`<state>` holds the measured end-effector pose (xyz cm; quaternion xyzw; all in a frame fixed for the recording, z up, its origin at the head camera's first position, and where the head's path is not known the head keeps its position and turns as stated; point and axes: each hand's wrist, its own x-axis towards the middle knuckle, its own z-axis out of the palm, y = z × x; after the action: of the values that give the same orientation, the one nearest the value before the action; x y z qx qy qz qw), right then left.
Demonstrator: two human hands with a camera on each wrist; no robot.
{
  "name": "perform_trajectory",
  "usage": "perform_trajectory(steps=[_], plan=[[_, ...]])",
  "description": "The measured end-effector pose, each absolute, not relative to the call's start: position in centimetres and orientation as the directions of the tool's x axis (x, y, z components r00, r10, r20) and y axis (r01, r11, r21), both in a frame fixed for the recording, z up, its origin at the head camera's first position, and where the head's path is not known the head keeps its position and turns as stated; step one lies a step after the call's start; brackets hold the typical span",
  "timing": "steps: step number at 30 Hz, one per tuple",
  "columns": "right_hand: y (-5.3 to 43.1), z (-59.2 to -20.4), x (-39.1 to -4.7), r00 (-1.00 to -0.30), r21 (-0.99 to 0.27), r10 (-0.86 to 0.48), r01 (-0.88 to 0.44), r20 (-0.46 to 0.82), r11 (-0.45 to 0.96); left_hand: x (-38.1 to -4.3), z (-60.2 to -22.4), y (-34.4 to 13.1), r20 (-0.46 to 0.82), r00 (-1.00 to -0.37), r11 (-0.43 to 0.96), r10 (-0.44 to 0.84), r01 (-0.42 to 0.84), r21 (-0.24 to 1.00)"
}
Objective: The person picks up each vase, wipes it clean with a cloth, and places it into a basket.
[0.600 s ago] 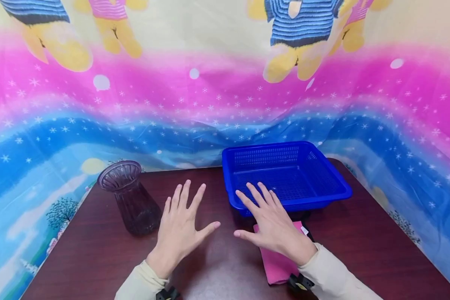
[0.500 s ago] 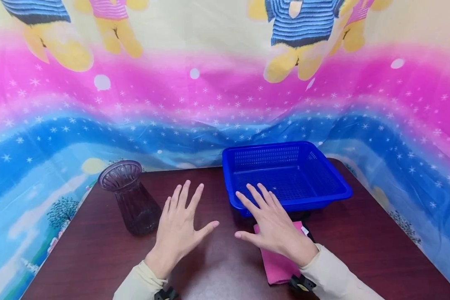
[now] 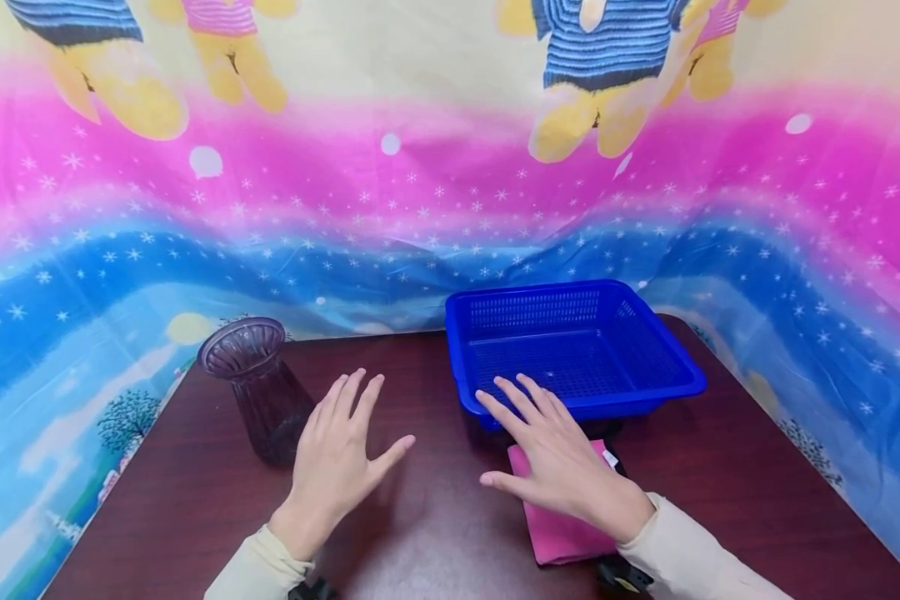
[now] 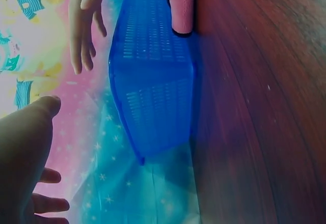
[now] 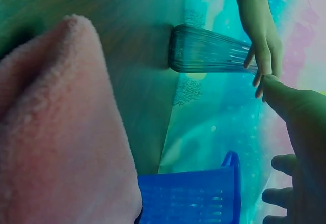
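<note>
My left hand (image 3: 332,467) hovers palm-down over the table with fingers spread, holding nothing. Just left of it a purple ribbed glass vase (image 3: 266,408) with a flared rim stands upright, its lower right side partly covered by the hand in the head view. My right hand (image 3: 566,471) is also spread in the air, in front of the blue plastic basket (image 3: 573,408). Beneath that hand lies a folded pink fuzzy cloth (image 3: 562,533) with a dark edge, partly hidden by it. The right wrist view shows the cloth (image 5: 66,147) up close.
The dark reddish-brown table (image 3: 450,533) carries these things. Around its back and sides hangs a printed curtain (image 3: 360,200) with snowflakes and bears. The basket, with slotted walls and nothing visible inside, stands at the back right.
My left hand has drifted left and slightly nearer to me, now overlapping the vase more. The right hand has shifted a little right and nearer. Vase, basket and cloth stay put.
</note>
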<state>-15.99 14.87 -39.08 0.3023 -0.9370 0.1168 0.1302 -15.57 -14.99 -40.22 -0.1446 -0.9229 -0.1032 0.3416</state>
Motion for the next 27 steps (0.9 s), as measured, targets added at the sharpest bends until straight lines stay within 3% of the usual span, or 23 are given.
perform_trajectory(steps=[8, 27], plan=[[15.4, -39.2, -15.5, -0.753, -0.121, -0.561, -0.628, 0.343, 0.769, -15.6, -40.4, -16.5, 0.715, -0.678, 0.928, 0.169, 0.354, 0.116], [17.7, -39.9, -14.7, -0.704, -0.064, -0.588, -0.661, 0.398, 0.748, -14.7, -40.0, -19.5, 0.769, -0.634, 0.915, 0.076, 0.351, 0.199]])
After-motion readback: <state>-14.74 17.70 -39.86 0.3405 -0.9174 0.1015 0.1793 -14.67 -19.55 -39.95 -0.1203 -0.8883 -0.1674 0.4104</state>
